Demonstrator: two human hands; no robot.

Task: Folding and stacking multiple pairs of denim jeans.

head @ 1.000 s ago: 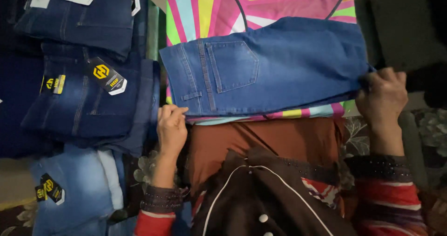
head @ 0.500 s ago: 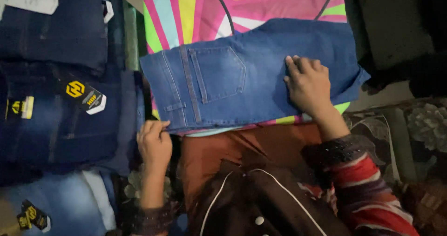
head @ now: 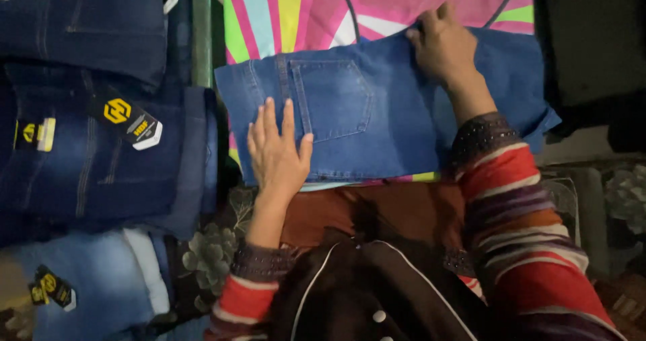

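Note:
A folded pair of mid-blue jeans [head: 383, 112] lies in front of me on a bright striped cloth [head: 303, 11], back pocket up. My left hand [head: 277, 154] rests flat on the jeans near the waistband and pocket, fingers spread. My right hand [head: 444, 45] reaches across to the far edge of the jeans, fingers curled over that edge where it meets the striped cloth. Both arms wear striped red sleeves with dark beaded cuffs.
Stacks of dark blue jeans [head: 101, 139] with black and yellow hang tags [head: 128, 118] fill the left side. A light blue pair [head: 87, 287] lies at the lower left. My brown-clad lap [head: 390, 210] is below the jeans. Dark objects stand at the right.
My left hand moved from the near corner of the jeans up onto them, flat. My right hand went from the right end across to the far edge.

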